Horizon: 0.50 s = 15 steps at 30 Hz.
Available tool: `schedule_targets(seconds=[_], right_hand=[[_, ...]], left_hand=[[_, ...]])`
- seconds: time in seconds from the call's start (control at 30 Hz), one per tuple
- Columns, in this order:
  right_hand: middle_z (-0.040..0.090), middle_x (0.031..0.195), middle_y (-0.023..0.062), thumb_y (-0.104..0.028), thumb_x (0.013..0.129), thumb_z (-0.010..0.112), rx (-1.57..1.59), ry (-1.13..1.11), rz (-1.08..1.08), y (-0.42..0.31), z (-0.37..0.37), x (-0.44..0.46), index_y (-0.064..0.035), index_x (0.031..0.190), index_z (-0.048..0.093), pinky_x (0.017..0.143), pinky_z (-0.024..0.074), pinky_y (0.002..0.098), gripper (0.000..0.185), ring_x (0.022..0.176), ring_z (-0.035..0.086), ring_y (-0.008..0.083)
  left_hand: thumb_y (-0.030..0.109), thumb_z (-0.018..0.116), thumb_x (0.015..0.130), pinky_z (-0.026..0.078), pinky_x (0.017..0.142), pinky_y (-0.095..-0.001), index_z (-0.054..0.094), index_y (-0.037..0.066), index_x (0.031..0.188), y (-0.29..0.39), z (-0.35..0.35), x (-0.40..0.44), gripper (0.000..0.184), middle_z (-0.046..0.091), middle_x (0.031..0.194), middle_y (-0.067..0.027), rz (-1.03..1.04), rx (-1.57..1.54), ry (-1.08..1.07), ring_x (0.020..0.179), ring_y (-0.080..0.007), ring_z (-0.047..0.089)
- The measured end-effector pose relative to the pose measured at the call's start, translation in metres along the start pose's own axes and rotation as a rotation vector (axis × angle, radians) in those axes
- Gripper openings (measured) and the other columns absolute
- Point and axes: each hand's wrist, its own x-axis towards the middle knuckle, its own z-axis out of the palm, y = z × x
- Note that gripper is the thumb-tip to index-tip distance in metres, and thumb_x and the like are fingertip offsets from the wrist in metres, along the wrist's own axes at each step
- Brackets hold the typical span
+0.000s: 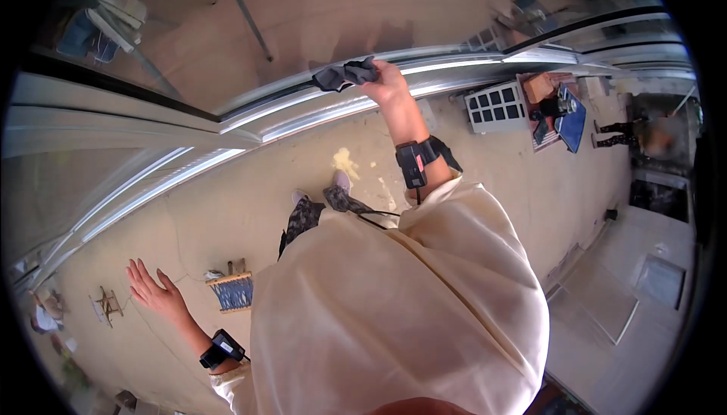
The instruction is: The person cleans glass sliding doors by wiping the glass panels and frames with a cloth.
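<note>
My right hand [386, 84] is closed round a dark grey cloth [343, 75], which is bunched up. The cloth lies against the lower part of a large glass pane [303, 14], by its metal frame [303, 103]. My left hand [155, 291] is held out low on the left, fingers stretched, with nothing in it. Below that hand is the bare floor. Each wrist wears a black strapped device.
A low woven stool [230, 291] stands near my left hand. On the right are a white crate-like rack [496, 107] and a blue board [569, 122]. Another person [636, 135] is at the far right. A pale yellow spill [345, 161] marks the floor by my shoes.
</note>
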Motion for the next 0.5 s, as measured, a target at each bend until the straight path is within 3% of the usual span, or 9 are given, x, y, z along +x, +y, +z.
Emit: schedule_targets(seconds=[0.17, 0.2, 0.27, 0.4, 0.47, 0.5], right_hand=[[0.058, 0.102, 0.0161, -0.005, 0.092, 0.045, -0.033, 0.036, -0.259, -0.174, -0.068, 0.023, 0.002, 0.099, 0.053, 0.092, 0.0459, 0.0527, 0.013, 0.098, 0.058, 0.0338], [0.06, 0.102, 0.0194, -0.007, 0.092, 0.046, -0.093, 0.092, -0.331, -0.205, -0.073, 0.021, 0.0041, 0.1, 0.054, 0.092, 0.0465, 0.0514, 0.016, 0.1, 0.058, 0.0353], [0.061, 0.095, 0.0146, -0.01, 0.092, 0.049, -0.182, 0.14, -0.291, -0.263, -0.086, 0.033, 0.001, 0.097, 0.057, 0.087, 0.0461, 0.0444, 0.015, 0.092, 0.058, 0.0295], [0.06, 0.085, 0.0028, -0.018, 0.093, 0.047, -0.625, 0.28, -0.493, -0.339, -0.116, 0.047, -0.0015, 0.098, 0.059, 0.069, 0.0441, 0.0246, 0.021, 0.073, 0.052, 0.0124], [0.061, 0.087, 0.0043, -0.019, 0.093, 0.048, -0.657, 0.39, -0.52, -0.356, -0.123, 0.058, -0.002, 0.101, 0.06, 0.069, 0.0453, 0.026, 0.022, 0.075, 0.055, 0.0153], [0.063, 0.092, 0.0059, -0.02, 0.085, 0.058, -0.527, 0.43, -0.594, -0.37, -0.132, 0.071, -0.0045, 0.106, 0.061, 0.072, 0.0474, 0.0271, 0.026, 0.082, 0.059, 0.0177]], left_hand=[[0.014, 0.051, 0.092, 0.026, 0.108, -0.0465, 0.043, 0.013, 0.136, 0.044, -0.015, 0.029, 0.045, 0.042, 0.143, -0.0042, 0.121, -0.04, -0.003, 0.135, -0.0238, 0.035], [0.014, 0.051, 0.092, 0.026, 0.108, -0.0465, 0.043, 0.013, 0.136, 0.055, -0.018, 0.034, 0.045, 0.042, 0.143, -0.0042, 0.124, -0.036, -0.005, 0.135, -0.0238, 0.035], [0.014, 0.051, 0.092, 0.026, 0.108, -0.0465, 0.043, 0.012, 0.136, 0.077, -0.017, 0.049, 0.045, 0.041, 0.143, -0.0043, 0.19, -0.066, -0.014, 0.135, -0.0239, 0.035], [0.014, 0.051, 0.092, 0.026, 0.109, -0.0465, 0.042, 0.011, 0.136, 0.104, -0.019, 0.052, 0.045, 0.04, 0.144, -0.0044, 0.218, -0.043, -0.044, 0.135, -0.0238, 0.034], [0.015, 0.051, 0.092, 0.025, 0.109, -0.0467, 0.042, 0.011, 0.136, 0.108, -0.022, 0.049, 0.045, 0.04, 0.144, -0.0047, 0.214, -0.032, -0.074, 0.136, -0.0239, 0.034], [0.015, 0.051, 0.092, 0.025, 0.109, -0.0467, 0.042, 0.011, 0.136, 0.11, -0.024, 0.045, 0.045, 0.04, 0.144, -0.0047, 0.204, -0.017, -0.085, 0.136, -0.0239, 0.034]])
